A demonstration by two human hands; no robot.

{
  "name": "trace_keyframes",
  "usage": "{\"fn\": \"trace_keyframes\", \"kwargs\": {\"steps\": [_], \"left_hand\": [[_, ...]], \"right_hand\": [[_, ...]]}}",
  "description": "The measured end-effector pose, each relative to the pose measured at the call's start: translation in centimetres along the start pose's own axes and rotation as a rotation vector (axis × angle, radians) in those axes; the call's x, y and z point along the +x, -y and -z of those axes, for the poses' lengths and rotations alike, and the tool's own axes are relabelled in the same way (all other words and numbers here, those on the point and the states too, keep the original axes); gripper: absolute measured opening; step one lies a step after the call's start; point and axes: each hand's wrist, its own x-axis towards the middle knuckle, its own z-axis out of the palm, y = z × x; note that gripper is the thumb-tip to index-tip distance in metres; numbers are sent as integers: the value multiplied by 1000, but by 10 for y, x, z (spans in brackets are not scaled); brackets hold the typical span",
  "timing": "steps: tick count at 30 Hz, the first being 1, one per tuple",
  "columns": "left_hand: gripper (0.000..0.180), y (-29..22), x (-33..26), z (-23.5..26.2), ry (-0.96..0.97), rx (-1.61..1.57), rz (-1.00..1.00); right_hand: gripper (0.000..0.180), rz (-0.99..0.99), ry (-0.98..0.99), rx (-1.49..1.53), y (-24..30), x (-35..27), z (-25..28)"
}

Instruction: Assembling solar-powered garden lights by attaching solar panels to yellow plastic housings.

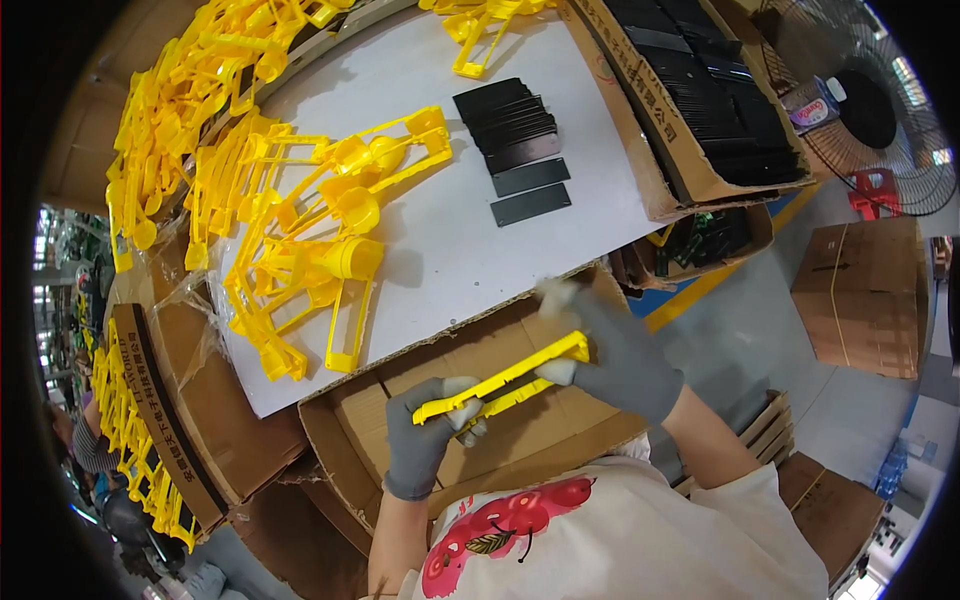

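A yellow plastic frame [503, 380], long and narrow with two rails, is held slantwise over an open cardboard box. My left hand [425, 435], in a grey glove with pale fingertips, is closed around its lower left end. At the other end is my right hand [630, 355], gloved the same way. Its thumb lies against the lower rail, while its raised fingers are smeared by motion, so their grip is unclear. On the white table beyond lie more yellow plastic frames [345, 260] in a heap, and a fanned stack of thin black plates [507, 125].
The open cardboard box [355, 415] stands between me and the white tabletop [440, 285]. At the upper right, a carton [650, 165] holds rows of black plates. A large pile of yellow parts [190, 90] rises on the left. A fan [890, 110] stands far right.
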Motion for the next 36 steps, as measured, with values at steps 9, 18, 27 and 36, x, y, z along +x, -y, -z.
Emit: {"fn": "trace_keyframes", "kwargs": {"steps": [9,18,27,36], "left_hand": [[21,5,13,-10,115,75,41],[27,9,85,-18,477,661,6],[19,-54,77,-58,-121,1416,-536],[25,-165,189,47,-517,1620,-793]], "right_hand": [[25,-398,278,-99,6,-44,3],[21,-63,25,-232,-23,49,44],[32,56,248,-592,-58,137,-15],[31,47,443,-626,-43,159,-14]]}}
